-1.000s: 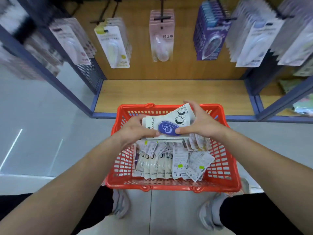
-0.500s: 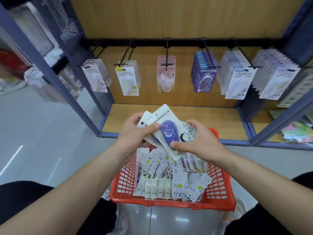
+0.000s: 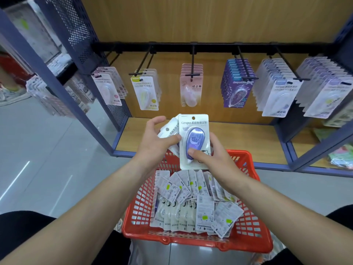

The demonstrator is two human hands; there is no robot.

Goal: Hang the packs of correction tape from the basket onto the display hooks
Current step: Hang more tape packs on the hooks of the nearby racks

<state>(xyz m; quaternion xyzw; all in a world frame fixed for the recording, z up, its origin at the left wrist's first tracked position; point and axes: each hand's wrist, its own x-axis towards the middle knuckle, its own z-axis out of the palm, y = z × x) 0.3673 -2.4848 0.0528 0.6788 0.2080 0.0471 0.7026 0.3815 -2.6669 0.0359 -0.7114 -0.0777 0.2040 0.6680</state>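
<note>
Wood-backed shelving (image 3: 248, 140) bears display hooks (image 3: 192, 61) hung with tape packs (image 3: 191, 88); a red basket (image 3: 248, 243) below holds loose packs (image 3: 191, 203). Above the basket, the right hand (image 3: 215, 159) pinches an upright purple correction tape pack (image 3: 193, 142), thumb on its blister; the left hand (image 3: 154, 144) grips further packs (image 3: 169, 131) just behind.

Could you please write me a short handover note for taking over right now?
Left hand: grips spare packs, fanned behind the front one.
Right hand: pinches the purple pack, upright, hanging hole on top.
Basket: loose packs piled inside, below the hands.
Hooks: each one in view carries packs.
Done: a few packs lifted out.
Left: hang the held ones, then the rest.
</note>
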